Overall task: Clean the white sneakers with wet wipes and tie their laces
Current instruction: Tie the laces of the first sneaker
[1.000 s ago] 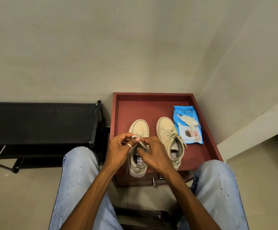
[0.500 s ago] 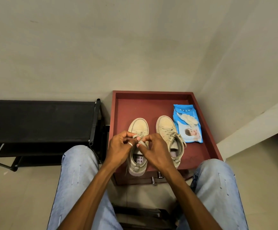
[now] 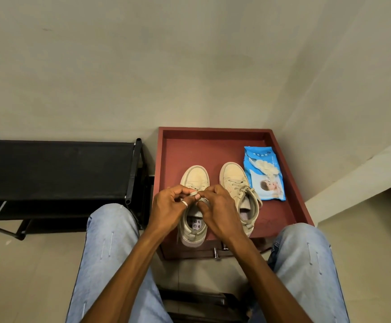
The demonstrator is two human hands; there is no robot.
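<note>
Two off-white sneakers stand side by side, toes away from me, on a red-brown tray-topped table point(image 3: 213, 145). Over the left sneaker point(image 3: 195, 177) my left hand point(image 3: 170, 208) and my right hand point(image 3: 220, 209) meet, each pinching a piece of its lace point(image 3: 193, 194) above the tongue. The hands hide most of that lacing. The right sneaker point(image 3: 233, 178) stands free, its laces lying loose over the opening. A blue pack of wet wipes point(image 3: 263, 173) lies flat to the right of it.
A black shoe rack point(image 3: 56, 169) stands left of the table against the wall. My knees in light jeans point(image 3: 110, 234) flank the table's front edge. The wall corner closes in behind and to the right.
Both hands have shifted slightly toward the toe of the left sneaker, fingertips drawn closer together on the lace. The sneakers and the wipes pack have not moved.
</note>
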